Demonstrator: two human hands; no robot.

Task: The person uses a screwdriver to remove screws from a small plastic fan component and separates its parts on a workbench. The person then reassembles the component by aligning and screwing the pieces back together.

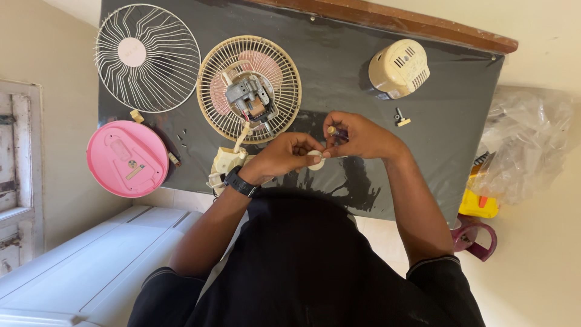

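My left hand (284, 156), with a black watch at the wrist, pinches a small white round part (316, 160) over the dark mat (423, 121). My right hand (358, 134) meets it from the right and grips a small purple-handled tool (336, 133) against that part. Just beyond my hands lies the rear fan guard (249, 88) with the bare motor (248, 97) in its middle. A cream fan neck piece (225, 165) rests beside my left wrist, joined to the motor by a wire.
The white front grille (147, 57) lies at the mat's far left. A pink round base (127, 158) sits on its left edge, with small screws (181, 137) nearby. A cream motor cover (399, 68) and a small knob (400, 118) lie at right. A plastic bag (526, 145) sits off the mat.
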